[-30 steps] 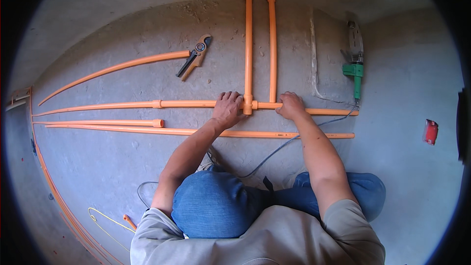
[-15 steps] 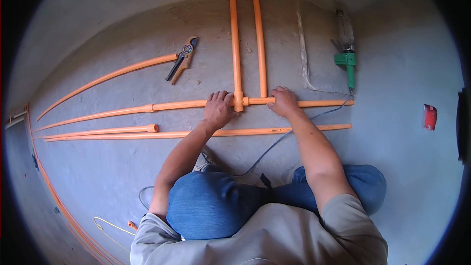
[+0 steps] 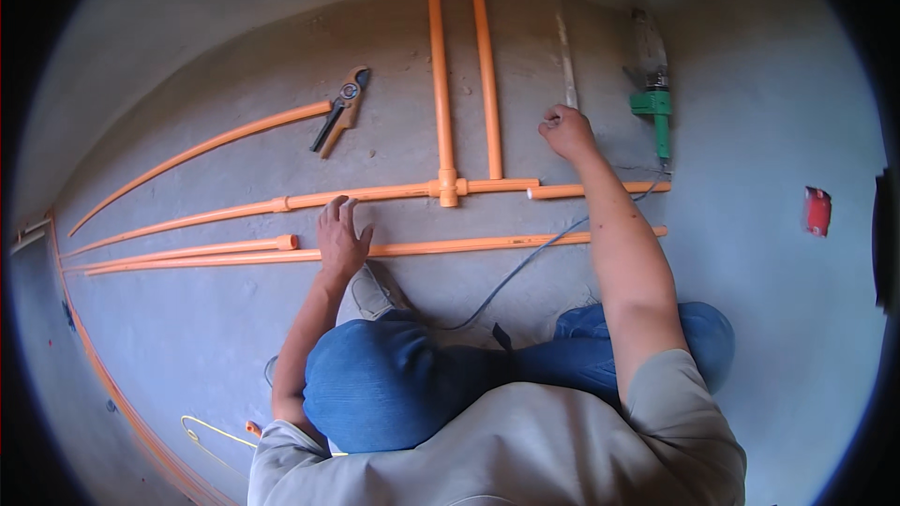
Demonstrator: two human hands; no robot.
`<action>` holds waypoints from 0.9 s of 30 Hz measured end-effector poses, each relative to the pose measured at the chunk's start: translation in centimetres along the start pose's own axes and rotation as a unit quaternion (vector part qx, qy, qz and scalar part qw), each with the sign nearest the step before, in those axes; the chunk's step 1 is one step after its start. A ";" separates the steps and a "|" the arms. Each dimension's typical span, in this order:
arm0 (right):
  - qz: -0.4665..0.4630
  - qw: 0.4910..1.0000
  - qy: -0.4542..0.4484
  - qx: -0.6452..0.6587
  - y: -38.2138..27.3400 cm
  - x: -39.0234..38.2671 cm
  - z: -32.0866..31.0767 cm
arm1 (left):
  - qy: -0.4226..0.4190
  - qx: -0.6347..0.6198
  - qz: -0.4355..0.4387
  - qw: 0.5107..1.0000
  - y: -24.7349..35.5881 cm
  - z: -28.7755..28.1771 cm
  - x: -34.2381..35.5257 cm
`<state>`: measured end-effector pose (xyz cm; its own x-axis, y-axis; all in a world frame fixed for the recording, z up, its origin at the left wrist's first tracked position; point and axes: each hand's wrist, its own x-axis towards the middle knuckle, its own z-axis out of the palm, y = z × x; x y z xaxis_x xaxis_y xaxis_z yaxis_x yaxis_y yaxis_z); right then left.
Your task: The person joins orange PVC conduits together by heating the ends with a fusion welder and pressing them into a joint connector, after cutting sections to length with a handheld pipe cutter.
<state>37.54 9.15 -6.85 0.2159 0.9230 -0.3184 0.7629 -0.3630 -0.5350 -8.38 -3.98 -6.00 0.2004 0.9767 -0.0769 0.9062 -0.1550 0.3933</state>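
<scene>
My left hand point(image 3: 345, 237) has its fingers apart, its fingertips at the orange pipe point(image 3: 389, 193) left of the tee fitting point(image 3: 448, 189); whether they touch it I cannot tell. My right hand point(image 3: 568, 131) is off the pipes, fingers curled together; anything inside them is hidden. A short orange pipe point(image 3: 503, 186) sticks out of the tee's right side. Its free end overlaps, side by side, the pale end of a separate orange pipe point(image 3: 567, 191), which lies slightly nearer me. A long orange pipe point(image 3: 450, 247) runs nearer my legs.
Two orange pipes point(image 3: 439, 84) point(image 3: 487, 84) run toward the far wall. Pipe cutters point(image 3: 343, 111) lie at a loose pipe's end point(image 3: 225, 136). A green-handled tool point(image 3: 661, 117) lies far right, near a cable point(image 3: 525, 267). A red packet point(image 3: 817, 212) is at right.
Both hands have left the pipe joint: the left went left and nearer, the right lifted away and farther. The short pipe and the right-hand pipe now show as two overlapping ends.
</scene>
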 end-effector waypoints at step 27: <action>-0.132 0.939 -0.240 -0.209 -9.0 -11.6 10.3 | -0.090 -0.087 0.124 0.984 5.5 6.9 7.5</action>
<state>21.88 0.41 -6.41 -0.2369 0.7736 -0.5878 0.9454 0.0443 -0.3228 0.71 1.46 -10.72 0.4846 0.8674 -0.1128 0.7461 -0.3425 0.5710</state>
